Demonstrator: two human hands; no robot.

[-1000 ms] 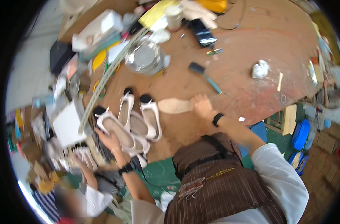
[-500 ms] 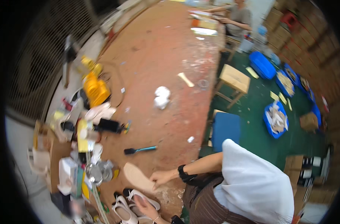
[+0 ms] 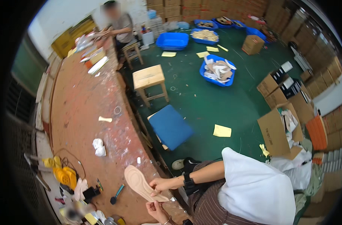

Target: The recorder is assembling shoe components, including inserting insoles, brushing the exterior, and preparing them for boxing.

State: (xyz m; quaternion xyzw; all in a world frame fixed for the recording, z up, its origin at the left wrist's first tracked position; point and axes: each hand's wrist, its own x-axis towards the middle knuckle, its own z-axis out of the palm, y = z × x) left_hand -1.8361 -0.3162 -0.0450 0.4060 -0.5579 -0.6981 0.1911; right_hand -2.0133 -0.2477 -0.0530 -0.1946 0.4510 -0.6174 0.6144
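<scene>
A pale beige insole (image 3: 138, 180) with curved contour lines is held over the table's near edge, its broad end pointing up and left. My right hand (image 3: 161, 185), with a black band on the wrist, pinches it at the narrow part. Below, my left hand (image 3: 158, 212) has its thumb and fingers closed on the insole's lower, narrower end. A teal-handled brush (image 3: 117, 193) with a dark head lies on the table left of the insole.
On the worn reddish table (image 3: 77, 112) lie crumpled white paper (image 3: 99, 147) and a yellow tool (image 3: 64, 175). A blue-topped stool (image 3: 171, 127) and a wooden stool (image 3: 149, 78) stand alongside. Blue tubs (image 3: 217, 70) and cardboard boxes (image 3: 278, 129) occupy the green floor. Another person (image 3: 122, 28) sits at the far end.
The view has swung right, showing more floor. My left hand has come from above the pale shoes to the insole's lower end. The right hand still holds the insole, whose contoured face now shows.
</scene>
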